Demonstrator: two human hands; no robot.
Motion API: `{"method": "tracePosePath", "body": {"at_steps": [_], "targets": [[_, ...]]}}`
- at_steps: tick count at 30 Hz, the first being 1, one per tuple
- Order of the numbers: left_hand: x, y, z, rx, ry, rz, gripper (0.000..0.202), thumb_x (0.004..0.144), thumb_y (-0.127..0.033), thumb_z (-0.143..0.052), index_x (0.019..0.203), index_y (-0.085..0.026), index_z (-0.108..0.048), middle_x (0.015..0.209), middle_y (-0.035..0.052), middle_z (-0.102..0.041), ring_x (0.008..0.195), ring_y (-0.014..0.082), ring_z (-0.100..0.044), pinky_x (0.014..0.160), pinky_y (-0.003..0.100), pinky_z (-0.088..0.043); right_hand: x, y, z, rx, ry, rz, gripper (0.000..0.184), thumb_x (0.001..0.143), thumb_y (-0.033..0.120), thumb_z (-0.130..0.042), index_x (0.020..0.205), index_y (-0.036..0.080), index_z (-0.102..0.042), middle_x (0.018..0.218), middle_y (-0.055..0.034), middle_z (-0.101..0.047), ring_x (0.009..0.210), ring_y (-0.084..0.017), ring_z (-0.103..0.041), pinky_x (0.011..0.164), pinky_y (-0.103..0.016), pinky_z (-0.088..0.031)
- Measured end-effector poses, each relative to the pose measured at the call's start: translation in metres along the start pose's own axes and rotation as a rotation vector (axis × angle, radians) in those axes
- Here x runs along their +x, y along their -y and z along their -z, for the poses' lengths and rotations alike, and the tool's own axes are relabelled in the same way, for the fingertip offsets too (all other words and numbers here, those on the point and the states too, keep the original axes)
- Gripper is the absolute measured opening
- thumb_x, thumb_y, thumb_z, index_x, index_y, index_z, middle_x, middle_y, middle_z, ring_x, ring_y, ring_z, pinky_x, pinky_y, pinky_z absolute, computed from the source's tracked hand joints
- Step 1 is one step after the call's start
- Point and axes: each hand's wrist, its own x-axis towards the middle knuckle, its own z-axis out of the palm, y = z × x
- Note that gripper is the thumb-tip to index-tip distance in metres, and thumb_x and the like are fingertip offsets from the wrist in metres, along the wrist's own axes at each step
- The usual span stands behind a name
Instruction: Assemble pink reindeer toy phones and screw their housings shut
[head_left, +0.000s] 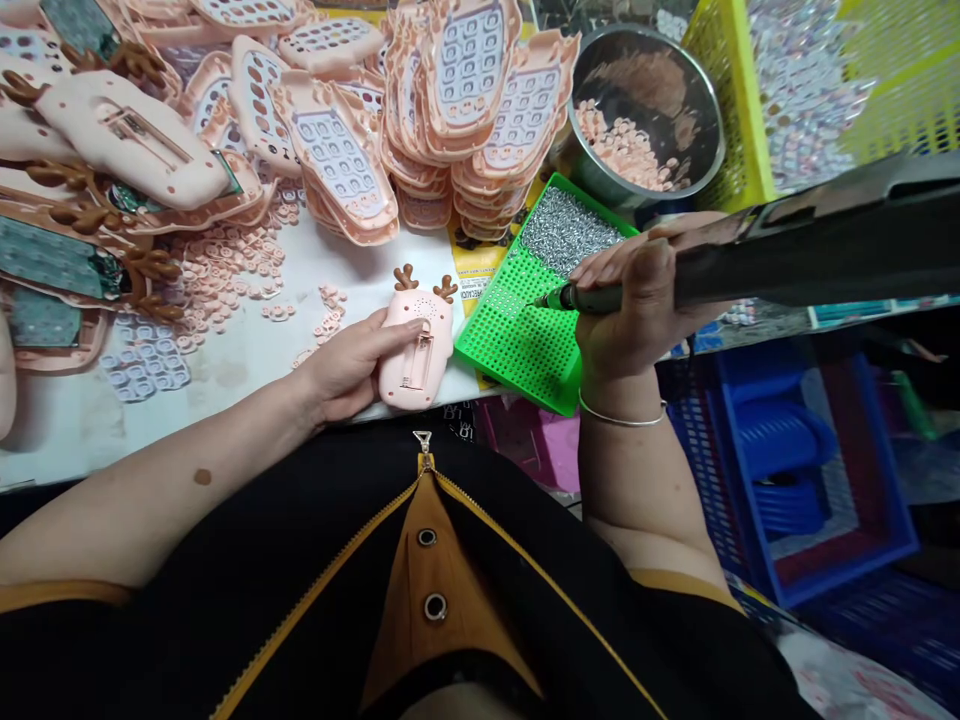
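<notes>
My left hand [358,365] is closed around a pink toy phone [417,375] with brown antlers, its back face up and the battery slot showing. The thumb lies on the casing near the slot. In my right hand [637,290] is a dark electric screwdriver [780,245], fingers wrapped round its front part. Its tip points left over a green perforated tray [517,350]. Small silver screws [566,228] lie heaped at the tray's far end. Whether a screw sits on the tip is too small to tell.
Stacked pink shells with keypads [345,160] stand behind. Assembled backs [127,130] and loose pink pieces [232,260] lie at left. A metal bowl [705,110] and a yellow basket [750,110] stand at the far right. Blue crates [885,480] sit below the table at right.
</notes>
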Motion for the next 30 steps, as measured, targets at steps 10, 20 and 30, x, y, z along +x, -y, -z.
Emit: {"method": "tracePosePath", "body": {"at_steps": [10, 20, 30], "targets": [[-0.006, 0.002, 0.005, 0.030, 0.022, 0.029, 0.036, 0.083, -0.010, -0.068, 0.119, -0.015, -0.066, 0.103, 0.0096, -0.076, 0.086, 0.0193, -0.071, 0.096, 0.039, -0.056, 0.001, 0.011, -0.004, -0.094, -0.019, 0.033, 0.031, 0.083, 0.045, -0.079, 0.083, 0.024, -0.057, 0.055, 0.0111, -0.040, 0.039, -0.006, -0.045, 0.043, -0.022, -0.045], [-0.002, 0.009, -0.001, -0.011, 0.010, -0.032, 0.030, 0.085, -0.006, -0.066, 0.115, -0.011, -0.064, 0.093, 0.0085, -0.074, 0.082, 0.0174, -0.068, 0.089, 0.036, -0.055, -0.037, 0.086, -0.032, 0.205, 0.310, -0.160, 0.019, 0.086, 0.043, -0.077, 0.098, 0.027, -0.072, 0.054, 0.0089, -0.052, 0.042, -0.010, -0.054, 0.044, -0.025, -0.054], [-0.005, 0.007, -0.003, 0.023, 0.030, -0.037, 0.034, 0.085, -0.012, -0.069, 0.118, -0.017, -0.060, 0.091, 0.0063, -0.071, 0.092, 0.0255, -0.070, 0.092, 0.049, -0.056, -0.054, 0.091, -0.029, 0.269, 0.440, -0.318, 0.020, 0.082, 0.039, -0.081, 0.092, 0.029, -0.068, 0.055, 0.0072, -0.058, 0.044, -0.013, -0.058, 0.048, -0.029, -0.056]]}}
